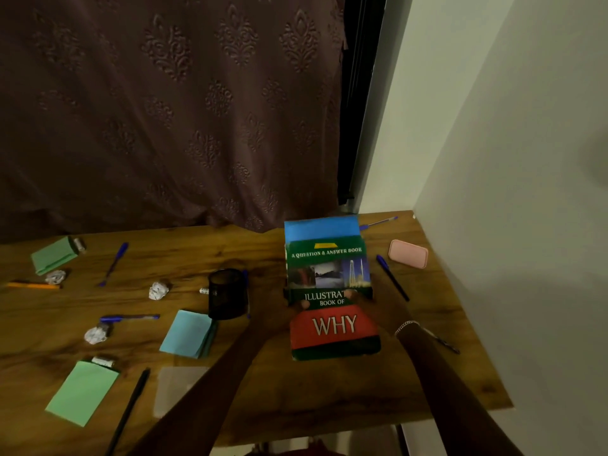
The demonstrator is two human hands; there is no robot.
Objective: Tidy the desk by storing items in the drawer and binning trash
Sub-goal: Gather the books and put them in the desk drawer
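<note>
The left grip [292,307] and the right grip [373,304] each close on a side of the book [332,324], at the right of the surface [296,390]. Its far end overlaps a blue book [320,227]. A careless lift may drag that one or sweep the pen [391,278] just right of it.

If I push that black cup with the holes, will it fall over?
Maybe, if pushed near the top: the black mesh cup stands upright and looks taller than wide. Its mesh wall suggests it is light, so a low push would likely slide it. Tipped, its round side would probably roll.
</note>
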